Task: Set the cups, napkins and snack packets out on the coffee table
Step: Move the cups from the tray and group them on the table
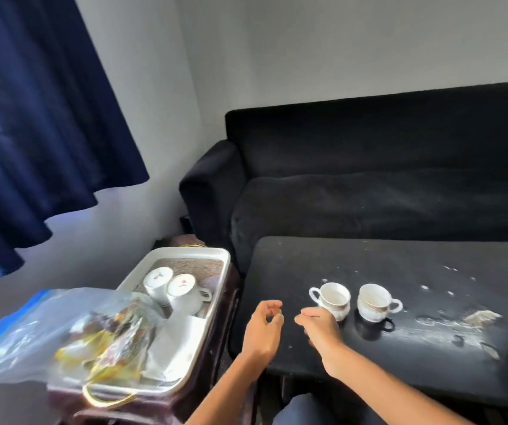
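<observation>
Both grips (261, 328) (320, 328) loosely curled, empty; 2 gold-trimmed white cups (334, 300) upright.

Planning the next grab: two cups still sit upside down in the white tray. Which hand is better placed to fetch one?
Left, probably. The left hand hovers empty at the black coffee table's left edge, nearest the white tray holding the upturned white cups. The right hand is farther, by the gold-patterned cup.
</observation>
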A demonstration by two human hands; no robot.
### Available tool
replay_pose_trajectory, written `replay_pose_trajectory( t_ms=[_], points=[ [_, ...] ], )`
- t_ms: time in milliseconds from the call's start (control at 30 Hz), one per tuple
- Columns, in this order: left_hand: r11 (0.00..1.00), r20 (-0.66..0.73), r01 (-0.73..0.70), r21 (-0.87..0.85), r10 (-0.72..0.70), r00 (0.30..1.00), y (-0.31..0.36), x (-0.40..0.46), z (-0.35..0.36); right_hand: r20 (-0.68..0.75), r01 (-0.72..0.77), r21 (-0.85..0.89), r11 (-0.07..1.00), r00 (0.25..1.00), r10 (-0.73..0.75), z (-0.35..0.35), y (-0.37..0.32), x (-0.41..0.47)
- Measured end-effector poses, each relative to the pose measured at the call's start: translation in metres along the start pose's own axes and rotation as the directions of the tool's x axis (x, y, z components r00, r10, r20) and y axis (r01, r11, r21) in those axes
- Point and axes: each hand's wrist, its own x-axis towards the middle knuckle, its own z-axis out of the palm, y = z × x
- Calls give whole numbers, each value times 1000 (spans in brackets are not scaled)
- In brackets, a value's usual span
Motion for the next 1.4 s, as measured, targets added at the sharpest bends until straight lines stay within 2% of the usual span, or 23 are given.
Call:
replay_pose_trajectory(
  t_ms=[167,300,400,600,700,867,1000,1067,1200,1400],
  points=[
    [995,-233,-45,-85,24,972,8,4,-63,112,156,-132,979,984,-141,50,-37,-13],
    [975,-406,-60,-215,-33,913,-6,1,-96,230,284,-235,930,945,-230,84,-58,-21],
    [965,-471,-50,-256,-80,878,-24,-2,-113,284,345,-289,893,922,-264,105,-69,-23],
    [960,-447,-18,-280,-114,887,-35,5,-132,353,450,-413,792,881,-316,143,-77,-8],
    [963,-393,1,-271,-112,913,-35,6,-131,369,502,-535,680,863,-346,158,-74,2],
    [964,-313,31,-263,-115,943,-34,6,-131,345,503,-639,582,863,-368,179,-68,16],
    [962,-281,40,-270,-118,952,-33,5,-128,316,533,-678,506,833,-453,187,-65,19],
    [960,-280,51,-277,-132,951,-34,5,-128,285,530,-663,529,832,-477,189,-64,18],
    [961,-301,47,-272,-131,944,-33,4,-127,244,464,-492,736,885,-396,187,-61,16],
    [988,-380,27,-151,-83,921,-23,1,-125,250,523,-440,730,852,-460,179,-74,12]
  ],
)
